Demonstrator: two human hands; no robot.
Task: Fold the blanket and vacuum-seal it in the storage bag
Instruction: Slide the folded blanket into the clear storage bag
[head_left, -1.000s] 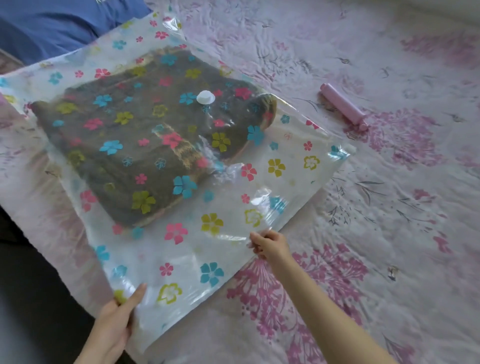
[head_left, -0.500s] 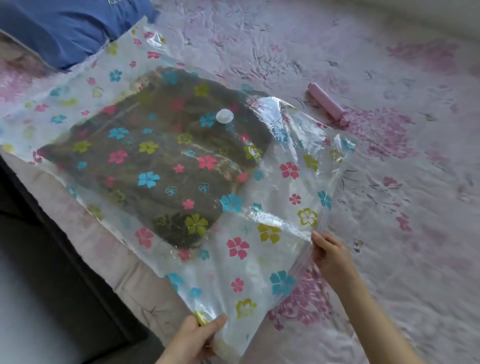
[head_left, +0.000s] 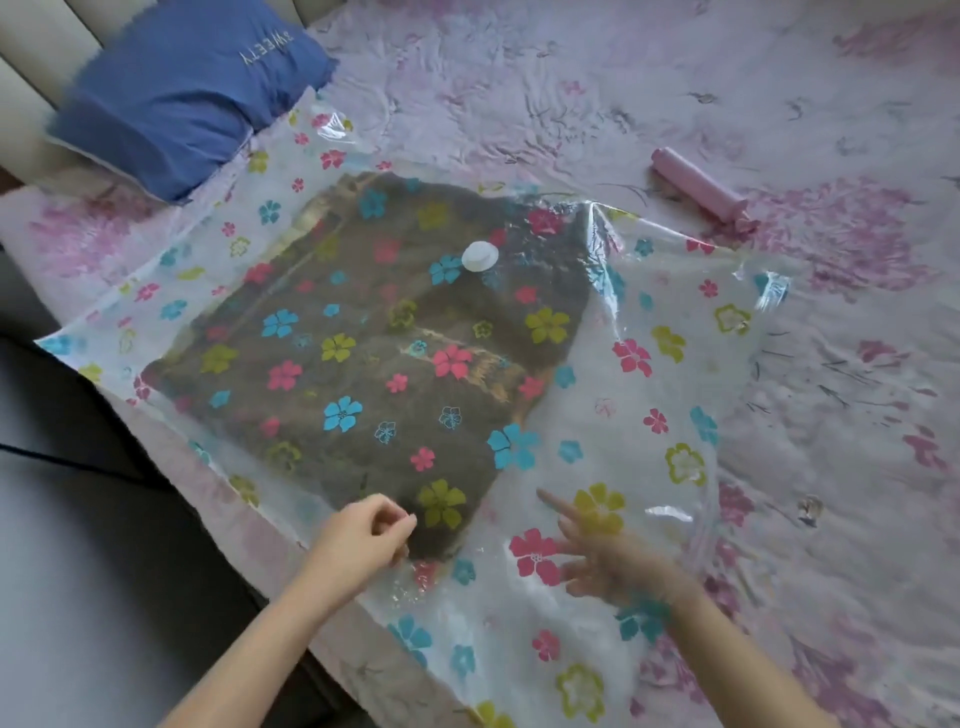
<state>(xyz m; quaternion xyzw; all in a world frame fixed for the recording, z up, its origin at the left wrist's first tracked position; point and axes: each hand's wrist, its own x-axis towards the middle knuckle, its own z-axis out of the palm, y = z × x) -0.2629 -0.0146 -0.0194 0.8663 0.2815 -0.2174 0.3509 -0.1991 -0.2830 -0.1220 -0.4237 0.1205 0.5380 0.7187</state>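
Observation:
The clear storage bag (head_left: 675, 405) with a coloured flower print lies flat on the bed. The folded dark brown blanket (head_left: 363, 395) is inside it, under the white round valve (head_left: 479, 255). My left hand (head_left: 358, 545) sits at the blanket's near corner, its fingers curled and its fingertips pinched on the bag's top film. My right hand (head_left: 608, 561) shows hazily through the printed plastic, in the bag's near part, fingers spread and pointing toward the blanket.
A pink hand pump (head_left: 698, 187) lies on the floral bedspread beyond the bag, at the right. A blue pillow (head_left: 182, 98) rests at the far left. The bed's edge runs along the left, with dark floor (head_left: 78, 545) below it.
Both hands let go of the bag's near edge and the bag settled flat. My left hand moved up to the blanket's corner, and my right hand went under the plastic.

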